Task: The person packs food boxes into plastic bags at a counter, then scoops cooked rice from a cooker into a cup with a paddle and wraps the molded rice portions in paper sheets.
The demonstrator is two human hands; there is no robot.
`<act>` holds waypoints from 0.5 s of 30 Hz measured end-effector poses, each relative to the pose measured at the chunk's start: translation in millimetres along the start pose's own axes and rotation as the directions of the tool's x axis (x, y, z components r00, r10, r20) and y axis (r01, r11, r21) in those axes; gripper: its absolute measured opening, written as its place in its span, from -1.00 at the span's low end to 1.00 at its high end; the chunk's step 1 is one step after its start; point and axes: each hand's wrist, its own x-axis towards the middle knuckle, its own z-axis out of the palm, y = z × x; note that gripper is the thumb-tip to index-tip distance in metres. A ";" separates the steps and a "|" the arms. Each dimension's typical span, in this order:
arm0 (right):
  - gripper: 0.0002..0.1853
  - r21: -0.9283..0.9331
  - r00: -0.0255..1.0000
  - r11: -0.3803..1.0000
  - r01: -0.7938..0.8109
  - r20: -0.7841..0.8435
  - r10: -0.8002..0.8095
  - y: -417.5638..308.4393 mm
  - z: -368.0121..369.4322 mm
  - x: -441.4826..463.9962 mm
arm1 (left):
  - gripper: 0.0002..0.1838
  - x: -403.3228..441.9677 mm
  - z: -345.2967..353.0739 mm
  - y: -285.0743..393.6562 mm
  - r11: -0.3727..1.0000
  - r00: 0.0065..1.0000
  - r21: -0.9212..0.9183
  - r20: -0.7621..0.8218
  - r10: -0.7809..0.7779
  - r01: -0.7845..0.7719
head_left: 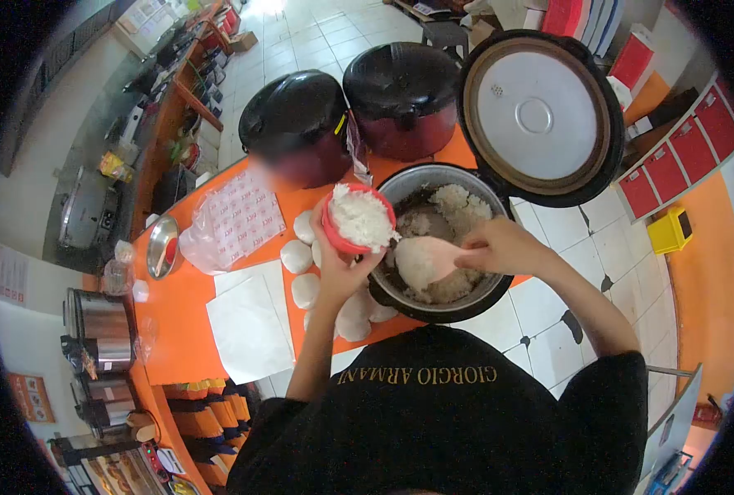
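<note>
My left hand [342,268] is wrapped round a red cup [330,221] heaped with white rice [362,216], held at the left rim of an open rice cooker [497,285]. With my right hand [489,250] I grip the handle of a pale pink rice paddle [443,257]. Its blade carries a clump of rice [416,262] and hangs over the pot, close to the cup. More rice [463,205] lies in the pot, mostly along its far side and near side. Several white rounded bundles [305,290] sit on the table left of the cooker, partly behind my left arm.
The cooker's lid [535,103] stands raised at the right. Two dark lidded cookers [400,99] stand at the back. On the orange table [177,346] are white paper sheets [251,326], printed wrappers [239,216] in plastic, and a metal bowl [163,246].
</note>
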 end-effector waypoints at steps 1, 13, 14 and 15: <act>-0.69 0.064 0.992 0.997 -0.050 -0.116 0.057 0.3 -3.1 -9.7 | 0.13 -1.1 2.1 15.8 0.994 0.997 -0.096 0.060 -0.048 0.053; -0.91 -0.665 0.806 0.719 -0.200 -0.529 -0.265 -58.0 52.4 -26.1 | -0.02 1.4 60.9 27.2 0.613 0.981 0.773 0.192 0.019 -0.163; -0.89 -0.664 0.793 0.733 -0.150 -0.524 -0.312 -56.2 54.0 -25.9 | -0.02 5.1 56.8 27.2 0.616 0.976 0.768 0.216 0.011 -0.177; -0.87 -0.663 0.774 0.742 -0.100 -0.520 -0.361 -54.5 54.4 -25.9 | -0.02 6.4 54.8 27.7 0.617 0.974 0.765 0.226 0.012 -0.185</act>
